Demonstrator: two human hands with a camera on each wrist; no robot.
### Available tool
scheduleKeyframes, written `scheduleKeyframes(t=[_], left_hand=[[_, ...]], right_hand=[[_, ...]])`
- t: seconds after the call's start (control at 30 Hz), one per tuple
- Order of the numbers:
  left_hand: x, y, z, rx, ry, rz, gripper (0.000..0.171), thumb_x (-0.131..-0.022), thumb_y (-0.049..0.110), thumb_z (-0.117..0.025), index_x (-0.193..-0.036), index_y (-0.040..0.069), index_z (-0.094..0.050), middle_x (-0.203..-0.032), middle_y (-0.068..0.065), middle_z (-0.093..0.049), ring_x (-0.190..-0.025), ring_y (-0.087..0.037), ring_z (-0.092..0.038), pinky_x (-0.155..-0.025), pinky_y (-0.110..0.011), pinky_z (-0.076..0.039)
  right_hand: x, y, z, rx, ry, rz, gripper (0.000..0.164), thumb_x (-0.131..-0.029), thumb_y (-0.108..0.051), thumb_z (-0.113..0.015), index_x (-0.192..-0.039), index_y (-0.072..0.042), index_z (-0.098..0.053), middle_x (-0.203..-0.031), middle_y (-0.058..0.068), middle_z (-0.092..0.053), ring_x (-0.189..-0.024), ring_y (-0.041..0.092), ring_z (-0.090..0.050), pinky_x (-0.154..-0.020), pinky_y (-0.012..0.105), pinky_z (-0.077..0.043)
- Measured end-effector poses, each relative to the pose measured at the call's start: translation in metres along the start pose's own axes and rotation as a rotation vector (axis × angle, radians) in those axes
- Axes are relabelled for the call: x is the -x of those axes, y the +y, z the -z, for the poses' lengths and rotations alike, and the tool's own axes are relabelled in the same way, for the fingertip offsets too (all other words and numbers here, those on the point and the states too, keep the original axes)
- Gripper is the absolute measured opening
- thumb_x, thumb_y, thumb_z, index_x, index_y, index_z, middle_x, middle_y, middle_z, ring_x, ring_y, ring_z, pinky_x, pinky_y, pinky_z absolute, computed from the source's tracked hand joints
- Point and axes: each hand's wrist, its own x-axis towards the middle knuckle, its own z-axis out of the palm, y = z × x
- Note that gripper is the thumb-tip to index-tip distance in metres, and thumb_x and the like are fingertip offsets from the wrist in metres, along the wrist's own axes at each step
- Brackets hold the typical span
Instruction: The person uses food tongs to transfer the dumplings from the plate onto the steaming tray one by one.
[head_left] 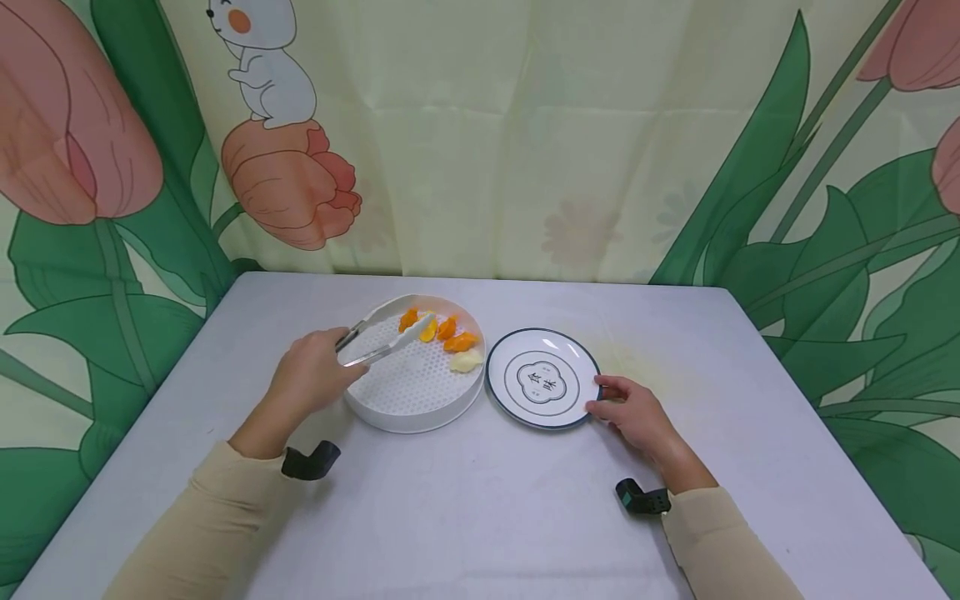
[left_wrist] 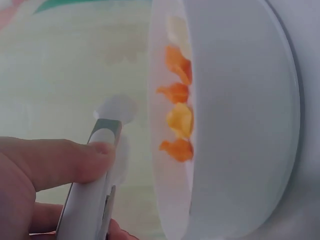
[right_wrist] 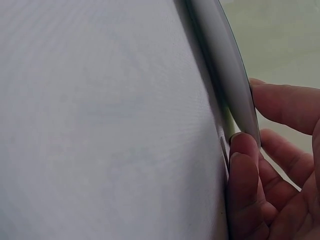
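My left hand [head_left: 315,371] grips a pair of tongs [head_left: 401,339] by the handle, over a round white perforated tray [head_left: 416,423]. The tongs' white tips are spread apart. Along the tray's far right side lie several small orange pieces [head_left: 460,342], a yellow piece [head_left: 428,331] and a pale cream piece [head_left: 466,361]. In the left wrist view, the tongs' handle [left_wrist: 85,205] lies under my thumb. My right hand [head_left: 636,412] pinches the right rim of a white plate [head_left: 510,390] with a dark blue edge. The right wrist view shows fingers above and below the rim [right_wrist: 232,75].
Tray and plate stand side by side, almost touching, on a white-covered table [head_left: 480,517]. Behind the table hangs a curtain [head_left: 480,167] printed with tulips and a white animal. A small black camera [head_left: 311,461] is on my left wrist, another [head_left: 642,498] on the right.
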Motion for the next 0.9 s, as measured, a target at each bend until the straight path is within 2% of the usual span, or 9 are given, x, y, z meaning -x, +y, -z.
scheduleKeyframes(t=[0.3,0.57,0.9], left_hand=[[0.007,0.024,-0.011,0.022,0.033,-0.113,0.069,-0.084,0.027,-0.080,-0.136,-0.009,-0.053,-0.124,-0.026,-0.062,-0.104,-0.038,-0.059,-0.083,-0.050,-0.050],[0.013,0.044,-0.025,0.069,0.022,-0.174,0.072,-0.084,0.029,-0.081,-0.139,-0.008,-0.052,-0.130,-0.024,-0.060,-0.114,-0.038,-0.058,-0.093,-0.052,-0.048],[0.020,0.053,-0.042,0.170,0.041,-0.222,0.067,-0.082,0.020,-0.076,-0.137,-0.011,-0.051,-0.126,-0.025,-0.060,-0.105,-0.034,-0.059,-0.089,-0.048,-0.050]], right_hand=[[-0.001,0.001,0.001,-0.007,-0.006,0.009,0.061,-0.092,-0.021,-0.073,-0.146,-0.005,-0.048,-0.134,0.020,-0.050,-0.107,0.030,-0.052,-0.077,0.028,-0.049],[-0.002,0.001,0.001,-0.004,-0.003,0.015,0.061,-0.092,-0.020,-0.073,-0.145,-0.005,-0.049,-0.134,0.020,-0.050,-0.107,0.029,-0.052,-0.077,0.028,-0.049],[-0.001,0.000,0.000,0.015,0.005,0.020,0.061,-0.093,-0.021,-0.073,-0.146,-0.005,-0.049,-0.134,0.021,-0.050,-0.108,0.030,-0.052,-0.078,0.028,-0.049]])
